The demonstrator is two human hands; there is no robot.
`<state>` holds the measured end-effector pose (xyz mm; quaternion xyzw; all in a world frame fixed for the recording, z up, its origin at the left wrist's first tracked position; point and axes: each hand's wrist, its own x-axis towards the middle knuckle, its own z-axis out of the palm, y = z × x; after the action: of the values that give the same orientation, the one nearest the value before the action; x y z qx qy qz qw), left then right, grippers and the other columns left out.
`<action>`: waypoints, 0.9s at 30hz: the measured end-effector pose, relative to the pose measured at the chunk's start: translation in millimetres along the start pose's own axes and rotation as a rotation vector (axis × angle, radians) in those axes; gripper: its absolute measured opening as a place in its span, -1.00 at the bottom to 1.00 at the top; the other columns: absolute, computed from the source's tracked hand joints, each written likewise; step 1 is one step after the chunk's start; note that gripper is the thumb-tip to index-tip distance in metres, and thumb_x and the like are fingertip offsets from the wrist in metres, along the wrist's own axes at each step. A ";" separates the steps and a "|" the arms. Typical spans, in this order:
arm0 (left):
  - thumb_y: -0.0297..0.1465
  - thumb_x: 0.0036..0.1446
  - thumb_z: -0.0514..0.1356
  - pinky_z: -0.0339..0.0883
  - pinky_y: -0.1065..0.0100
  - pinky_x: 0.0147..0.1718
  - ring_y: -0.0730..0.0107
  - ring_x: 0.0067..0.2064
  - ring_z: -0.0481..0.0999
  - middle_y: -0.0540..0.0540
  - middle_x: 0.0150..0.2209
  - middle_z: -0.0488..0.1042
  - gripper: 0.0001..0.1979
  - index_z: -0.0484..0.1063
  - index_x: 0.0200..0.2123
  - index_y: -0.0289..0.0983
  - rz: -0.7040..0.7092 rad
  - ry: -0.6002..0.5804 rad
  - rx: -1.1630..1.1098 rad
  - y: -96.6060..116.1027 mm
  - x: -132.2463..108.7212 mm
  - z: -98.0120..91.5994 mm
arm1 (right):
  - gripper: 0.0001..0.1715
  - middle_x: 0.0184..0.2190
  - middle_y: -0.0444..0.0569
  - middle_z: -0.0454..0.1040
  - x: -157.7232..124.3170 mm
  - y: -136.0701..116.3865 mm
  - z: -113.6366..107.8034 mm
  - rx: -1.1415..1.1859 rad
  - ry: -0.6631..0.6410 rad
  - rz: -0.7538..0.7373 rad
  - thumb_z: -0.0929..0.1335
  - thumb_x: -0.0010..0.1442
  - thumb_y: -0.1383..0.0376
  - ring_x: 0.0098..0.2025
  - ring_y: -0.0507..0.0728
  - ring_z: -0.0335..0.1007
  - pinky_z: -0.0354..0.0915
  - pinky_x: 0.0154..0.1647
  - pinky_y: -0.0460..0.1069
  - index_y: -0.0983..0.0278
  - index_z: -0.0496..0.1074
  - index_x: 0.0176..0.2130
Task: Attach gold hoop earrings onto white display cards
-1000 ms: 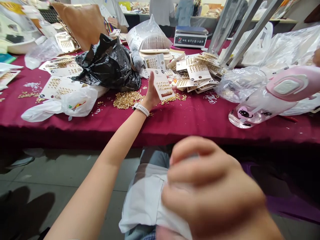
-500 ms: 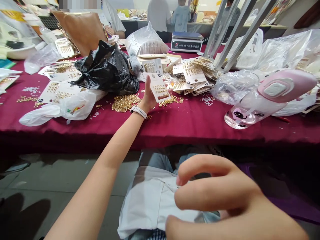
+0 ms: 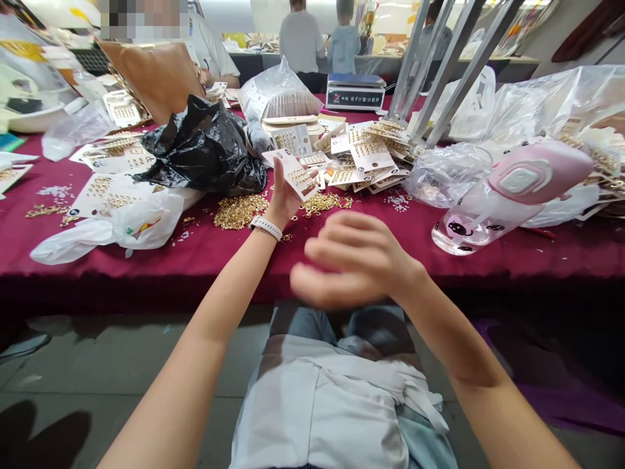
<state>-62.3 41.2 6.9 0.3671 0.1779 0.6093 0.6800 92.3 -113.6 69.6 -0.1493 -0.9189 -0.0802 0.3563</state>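
Head view: left hand (image 3: pixel 282 197) holds one earring card (image 3: pixel 293 172).

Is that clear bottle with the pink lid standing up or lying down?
Tipped over: the bottle lies on its side on the red tablecloth, pink lid pointing right.

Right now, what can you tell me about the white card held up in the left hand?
The card is a white rectangle, thin board by its look, with short rows of small gold studs fixed to its face. It is tilted and held up by the left hand, which grips its lower part. It hangs over the dark red tablecloth, beside a heap of loose gold pieces. Any print is too small to read.
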 end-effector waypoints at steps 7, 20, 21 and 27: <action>-0.03 0.26 -0.14 0.21 0.16 0.10 0.27 0.10 0.34 -0.07 -0.14 0.41 -0.53 0.31 -0.06 -0.23 0.116 0.067 -0.021 0.1 4.6 -3.8 | -0.73 -0.32 0.01 0.54 -35.2 153.2 58.2 -0.244 -0.315 0.367 0.22 0.20 0.32 -0.27 0.16 0.37 0.27 -0.14 0.10 0.26 0.50 -0.24; -0.14 0.29 -0.10 0.18 0.17 0.13 0.27 0.26 0.18 -0.05 0.21 0.17 -0.56 0.12 0.19 -0.08 0.067 -0.005 0.068 -0.3 -3.4 0.3 | -0.86 -0.23 0.08 0.47 -61.4 167.1 70.0 -0.217 -0.320 0.530 0.35 0.11 0.31 -0.06 0.30 0.25 0.14 0.02 0.24 0.27 0.53 -0.39; -0.14 0.29 -0.12 0.19 0.16 0.13 0.28 0.26 0.17 -0.05 0.20 0.19 -0.56 0.13 0.18 -0.08 0.058 -0.019 0.085 -1.0 -3.5 -0.1 | -0.86 -0.24 0.08 0.47 -62.4 167.3 71.5 -0.203 -0.300 0.537 0.35 0.11 0.32 -0.06 0.30 0.25 0.14 0.02 0.25 0.26 0.53 -0.41; -0.27 0.30 -0.08 0.19 0.14 0.15 0.30 0.25 0.19 -0.03 0.19 0.22 -0.62 0.17 0.16 -0.08 -0.023 -0.109 0.100 -5.8 -4.9 -3.2 | -0.74 -0.33 0.09 0.47 -64.9 169.3 71.9 -0.080 -0.061 0.648 0.30 0.15 0.19 -0.16 0.28 0.29 0.16 -0.03 0.26 0.26 0.48 -0.46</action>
<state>-61.4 37.4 -0.4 0.4312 0.1750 0.5710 0.6763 148.6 50.2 -20.3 -0.4504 -0.8297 0.0059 0.3296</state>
